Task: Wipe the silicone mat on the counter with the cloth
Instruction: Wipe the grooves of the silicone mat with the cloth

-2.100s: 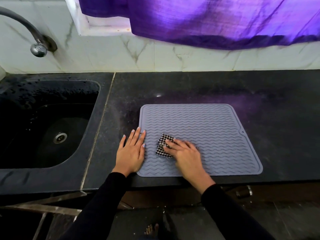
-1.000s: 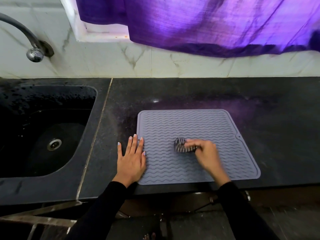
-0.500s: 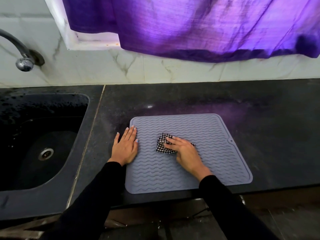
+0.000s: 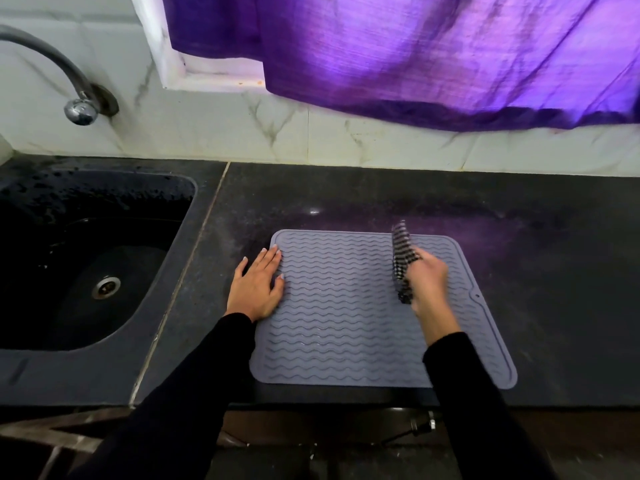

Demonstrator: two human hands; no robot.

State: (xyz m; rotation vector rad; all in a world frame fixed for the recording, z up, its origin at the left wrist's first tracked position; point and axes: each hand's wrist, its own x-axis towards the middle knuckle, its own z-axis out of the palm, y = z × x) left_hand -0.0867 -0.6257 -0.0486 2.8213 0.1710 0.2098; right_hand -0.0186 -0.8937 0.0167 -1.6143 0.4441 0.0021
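Counter (image 4: 415, 195) — dark stone, filling the middle band of the frame, with a black sink (image 4: 86, 265) sunk into it at the left. A purple curtain (image 4: 433, 53) hangs across the upper right; a tap (image 4: 81, 110) curves in at the upper left.

Mat (image 4: 346, 323) — grey, wavy-ribbed, lying flat at centre frame, its near edge close to the counter's front edge.

Left hand (image 4: 258, 289): open and flat, fingers spread, palm down on the mat's left edge, holding nothing (reads as pinning the mat in place).

Right hand (image 4: 424, 277): closed around the checked cloth (image 4: 401, 261), over the mat's upper right part. The cloth stands on edge and is motion-blurred; whether its lower end touches the mat I cannot tell.

Progress, as a judgement: wiping is under way, not finished. No dirt or wet streaks are visible on the ribs, so the covered area cannot be read off. The near strip and right border likely need passes.
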